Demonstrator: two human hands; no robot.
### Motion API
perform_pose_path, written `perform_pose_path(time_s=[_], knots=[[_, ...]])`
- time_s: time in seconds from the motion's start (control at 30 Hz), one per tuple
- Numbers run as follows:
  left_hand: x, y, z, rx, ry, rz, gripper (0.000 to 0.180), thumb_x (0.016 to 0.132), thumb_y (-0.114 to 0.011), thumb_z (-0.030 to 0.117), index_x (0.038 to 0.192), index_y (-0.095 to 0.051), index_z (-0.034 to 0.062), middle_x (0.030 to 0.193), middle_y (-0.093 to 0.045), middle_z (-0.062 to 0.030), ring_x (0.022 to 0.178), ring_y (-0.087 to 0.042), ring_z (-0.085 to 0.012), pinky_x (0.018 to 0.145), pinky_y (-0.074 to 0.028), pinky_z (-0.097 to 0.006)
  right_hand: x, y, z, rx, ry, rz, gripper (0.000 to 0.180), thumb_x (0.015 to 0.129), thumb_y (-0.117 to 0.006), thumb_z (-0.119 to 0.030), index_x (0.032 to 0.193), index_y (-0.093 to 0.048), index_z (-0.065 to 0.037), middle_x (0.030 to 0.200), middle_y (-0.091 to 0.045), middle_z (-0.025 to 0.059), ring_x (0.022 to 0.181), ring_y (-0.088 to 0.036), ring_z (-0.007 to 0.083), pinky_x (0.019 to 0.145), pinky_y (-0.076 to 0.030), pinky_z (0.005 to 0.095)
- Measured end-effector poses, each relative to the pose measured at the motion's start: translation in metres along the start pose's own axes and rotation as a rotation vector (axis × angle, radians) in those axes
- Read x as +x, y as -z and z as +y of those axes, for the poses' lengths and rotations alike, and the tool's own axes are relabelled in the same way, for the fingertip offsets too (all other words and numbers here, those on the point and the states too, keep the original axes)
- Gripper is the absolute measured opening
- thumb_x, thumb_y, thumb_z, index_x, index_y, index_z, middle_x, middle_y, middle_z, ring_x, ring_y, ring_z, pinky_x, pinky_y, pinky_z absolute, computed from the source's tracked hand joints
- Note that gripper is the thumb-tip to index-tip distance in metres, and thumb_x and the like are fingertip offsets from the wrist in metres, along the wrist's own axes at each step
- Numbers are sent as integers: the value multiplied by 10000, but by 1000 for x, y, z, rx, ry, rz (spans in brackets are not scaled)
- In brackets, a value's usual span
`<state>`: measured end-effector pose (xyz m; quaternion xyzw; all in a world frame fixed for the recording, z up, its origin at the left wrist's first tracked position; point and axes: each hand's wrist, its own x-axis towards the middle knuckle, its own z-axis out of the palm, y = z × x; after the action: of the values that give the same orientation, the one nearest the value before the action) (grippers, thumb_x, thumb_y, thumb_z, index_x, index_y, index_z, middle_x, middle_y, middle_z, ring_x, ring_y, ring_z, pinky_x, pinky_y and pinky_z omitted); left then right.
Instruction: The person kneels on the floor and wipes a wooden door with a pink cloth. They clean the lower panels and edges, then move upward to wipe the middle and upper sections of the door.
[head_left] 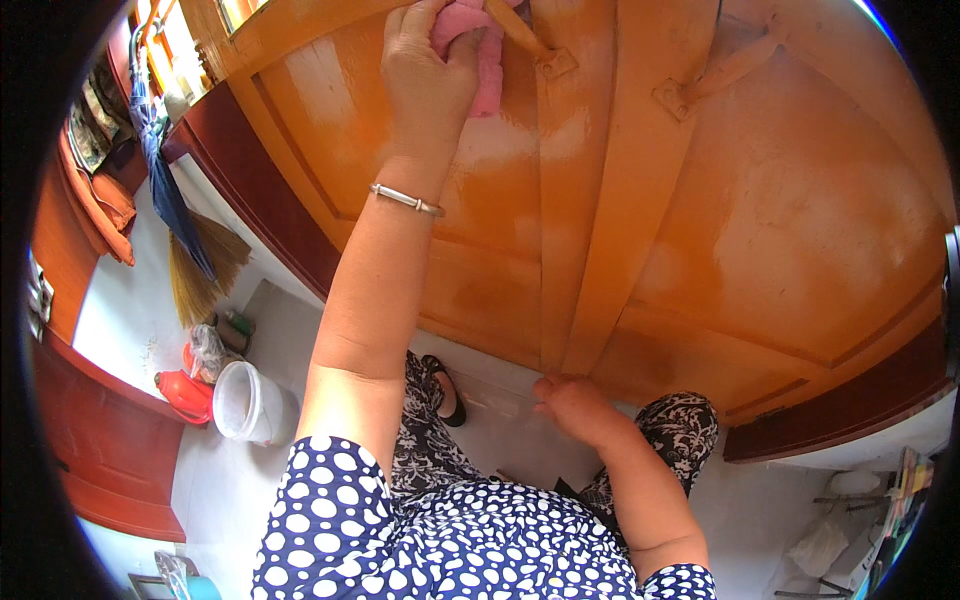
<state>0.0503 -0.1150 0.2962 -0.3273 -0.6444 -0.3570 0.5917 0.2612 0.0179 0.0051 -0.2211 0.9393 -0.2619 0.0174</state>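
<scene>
High on the orange wooden double door (470,205), my left hand (425,75) grips a folded pink cloth (488,88). The cloth lies against the left door panel, beside a wooden door handle (522,38). Part of the cloth hangs below my fingers. A silver bangle (405,199) circles my left wrist. My right hand (578,408) is low in front of the door's bottom edge, near my right knee. Its fingers are curled in, and nothing shows in them. A second handle (720,72) is fixed to the right door panel.
On the left stand a white bucket (236,408), a red plastic container (184,397) and a straw broom (190,285). A folded blue umbrella (165,190) hangs above the broom. Dark red frame edges (255,190) flank the door. A rack with bags (820,545) stands at the lower right.
</scene>
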Motion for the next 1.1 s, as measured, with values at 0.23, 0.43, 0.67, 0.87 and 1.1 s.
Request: perform_pose_path(time_s=[0.23, 0.43, 0.67, 0.87, 1.1], knots=[[-71, -1, -9, -111, 180, 1, 320, 802, -653, -15, 1119, -608, 2, 1032, -596, -169, 990, -572, -334, 860, -473, -395, -4, 0, -5, -53, 41, -2, 165, 862, -653, -152, 912, -557, -27, 959, -603, 185, 917, -611, 390, 745, -503, 466], [-158, 8, -17, -61, 317, -43, 337, 788, -669, -32, 1118, -601, -15, 1052, -600, -180, 1002, -569, -334, 887, -462, -383, -4, -2, -8, -17, 61, 10, 165, 841, -657, -157, 910, -573, -32, 956, -606, 169, 923, -615, 374, 756, -511, 460], [-227, 23, -30, 3, 440, -190, 380, 756, -640, -76, 1127, -624, 4, 1082, -599, -201, 1022, -585, -400, 867, -496, -421, -3, 0, -5, -4, 25, -33, 164, 850, -656, -153, 929, -578, -33, 979, -609, 177, 938, -611, 385, 784, -506, 466], [-237, 36, -39, 93, 464, -353, 372, 768, -645, -64, 1124, -630, 44, 1111, -609, -199, 1039, -599, -415, 864, -511, -422, -1, 5, -6, -41, 11, -95, 180, 850, -640, -158, 970, -613, -26, 1025, -625, 200, 995, -622, 383, 838, -509, 473], [-133, 28, -36, -55, 278, -205, 399, 797, -607, -68, 1175, -606, 59, 1156, -602, -188, 1052, -594, -405, 861, -510, -429, 0, 1, 2, -84, -30, -101, 196, 853, -645, -147, 994, -621, -14, 1000, -639, 213, 964, -638, 396, 790, -525, 475]])
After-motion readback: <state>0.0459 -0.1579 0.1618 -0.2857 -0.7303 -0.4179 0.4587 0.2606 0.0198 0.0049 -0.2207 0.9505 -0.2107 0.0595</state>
